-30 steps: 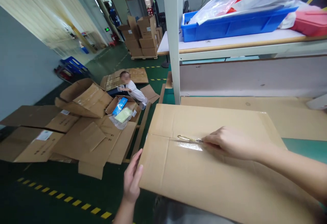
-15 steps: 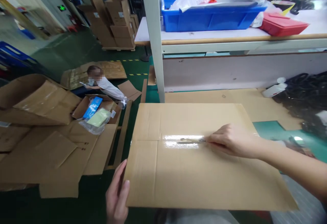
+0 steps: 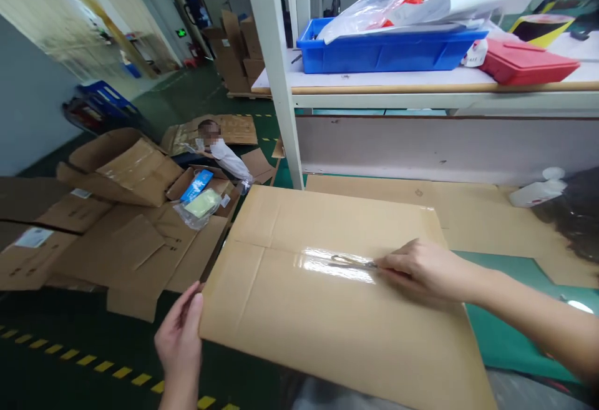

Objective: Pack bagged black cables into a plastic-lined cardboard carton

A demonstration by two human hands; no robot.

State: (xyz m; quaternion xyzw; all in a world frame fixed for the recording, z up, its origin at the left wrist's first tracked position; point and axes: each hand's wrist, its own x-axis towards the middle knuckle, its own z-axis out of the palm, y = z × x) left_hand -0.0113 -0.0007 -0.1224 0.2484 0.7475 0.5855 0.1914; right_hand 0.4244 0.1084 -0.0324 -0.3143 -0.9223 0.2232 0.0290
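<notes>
A large flat cardboard piece (image 3: pixel 327 329) lies tilted before me, with crease lines near its left end and a glossy strip of clear tape (image 3: pixel 313 261) at its middle. My left hand (image 3: pixel 180 329) is closed on its left edge, thumb on the near side and the other fingers partly hidden. My right hand (image 3: pixel 423 269) is closed in a pinch on a slim metal tool (image 3: pixel 349 262), which points left and lies over the tape. Its two thin parts show, but its exact kind is unclear. The end inside my fingers is hidden.
A workbench with a blue bin (image 3: pixel 388 51) and a red case (image 3: pixel 528 63) stands ahead, behind a white post (image 3: pixel 276 67). A white bottle (image 3: pixel 538 193) is at right. Cardboard boxes (image 3: pixel 126 166) crowd the left floor, where a person (image 3: pixel 227 157) is low down.
The cardboard has turned, its left end now lower and further left, with my left hand still on it. My right hand keeps its pinch on the tool. The view has shifted left.
</notes>
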